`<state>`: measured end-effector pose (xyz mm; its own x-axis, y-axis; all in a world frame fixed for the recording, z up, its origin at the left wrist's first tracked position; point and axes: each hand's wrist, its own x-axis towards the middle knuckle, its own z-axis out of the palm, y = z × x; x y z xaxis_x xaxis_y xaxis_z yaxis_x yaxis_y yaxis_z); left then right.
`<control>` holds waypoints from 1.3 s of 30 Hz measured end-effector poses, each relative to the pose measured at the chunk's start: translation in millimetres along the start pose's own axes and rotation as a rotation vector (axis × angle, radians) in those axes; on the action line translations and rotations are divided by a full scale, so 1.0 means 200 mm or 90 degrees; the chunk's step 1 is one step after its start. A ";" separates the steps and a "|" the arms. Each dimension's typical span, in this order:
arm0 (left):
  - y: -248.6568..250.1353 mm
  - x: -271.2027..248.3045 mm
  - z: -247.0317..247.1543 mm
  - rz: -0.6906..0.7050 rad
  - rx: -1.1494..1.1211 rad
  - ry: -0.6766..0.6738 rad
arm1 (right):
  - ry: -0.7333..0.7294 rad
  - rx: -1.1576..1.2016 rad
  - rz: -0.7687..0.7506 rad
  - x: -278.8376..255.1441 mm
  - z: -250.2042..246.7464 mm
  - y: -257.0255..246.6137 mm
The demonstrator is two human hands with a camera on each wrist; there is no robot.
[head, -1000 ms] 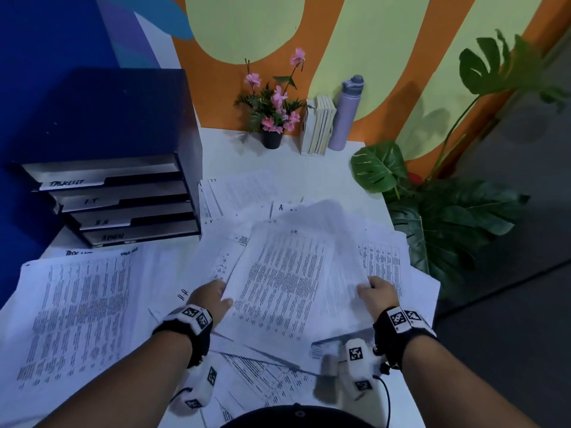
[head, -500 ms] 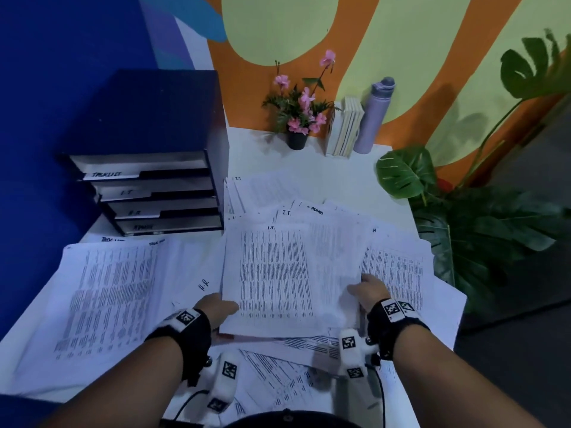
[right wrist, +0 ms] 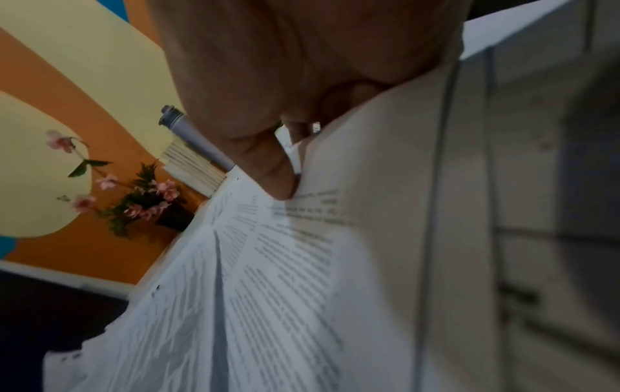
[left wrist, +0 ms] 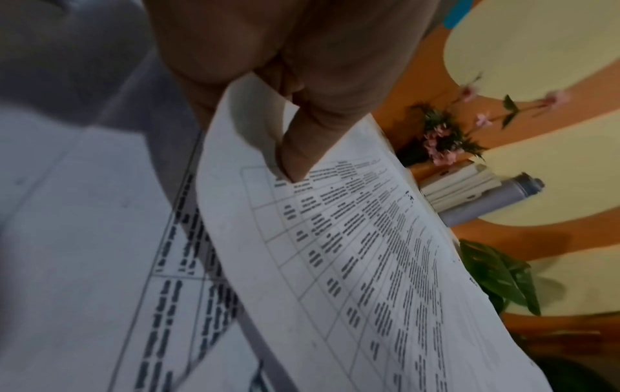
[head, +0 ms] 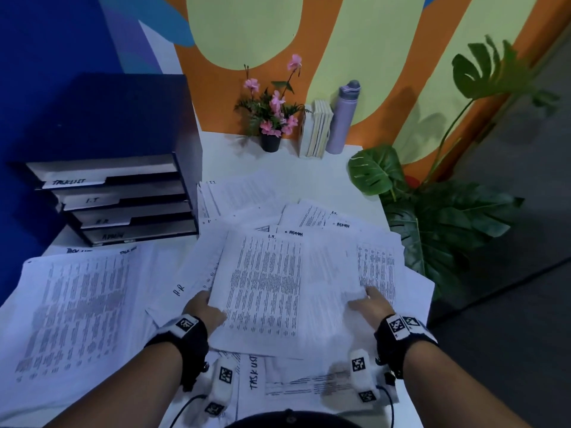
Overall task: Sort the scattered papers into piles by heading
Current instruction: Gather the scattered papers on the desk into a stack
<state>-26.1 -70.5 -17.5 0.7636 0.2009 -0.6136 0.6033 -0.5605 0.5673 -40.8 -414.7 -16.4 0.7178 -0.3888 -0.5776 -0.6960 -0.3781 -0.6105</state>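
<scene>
Printed sheets lie scattered over the white table [head: 315, 177]. A bundle of papers [head: 278, 288] headed "I.T." is lifted slightly above the rest, in front of me. My left hand [head: 202, 307] pinches its lower left edge, thumb on top of the sheet [left wrist: 352, 252]. My right hand [head: 367, 304] pinches the lower right edge of the same bundle [right wrist: 285, 265]. Sheets headed "ADMIN" [head: 341, 225] and "H.R" [head: 179, 291] peek out around it. A "TASK LIST" sheet [head: 253, 375] lies underneath near me. A large pile [head: 74, 307] lies at the left.
A dark drawer unit [head: 114, 199] labelled TASKLIST, I.T, H.R and ADMIN stands at the back left. At the far wall are a flower pot [head: 270, 142], upright books [head: 316, 132] and a lilac bottle [head: 343, 118]. A leafy plant [head: 432, 217] crowds the table's right edge.
The bundle has come closer to me and been squared up between both hands. The head view has swung left, shifting the drawer unit and flowers to the right.
</scene>
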 end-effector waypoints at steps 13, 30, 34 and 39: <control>0.09 0.00 -0.09 0.014 -0.269 -0.029 | 0.048 0.118 -0.170 -0.12 0.02 -0.22; -0.05 0.06 -0.01 -0.006 -0.199 0.053 | 0.227 -0.141 0.142 0.09 -0.15 0.08; -0.09 0.08 0.00 -0.030 -0.117 0.019 | 0.173 -0.207 0.135 0.10 -0.08 0.06; -0.13 0.13 0.00 -0.043 -0.101 0.007 | 0.159 -0.264 0.153 0.11 -0.02 0.01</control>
<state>-22.0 -50.0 -49.0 0.7221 0.2431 -0.6476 0.6813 -0.4118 0.6051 -26.5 -426.5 -28.2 0.5462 -0.6743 -0.4969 -0.8253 -0.5345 -0.1819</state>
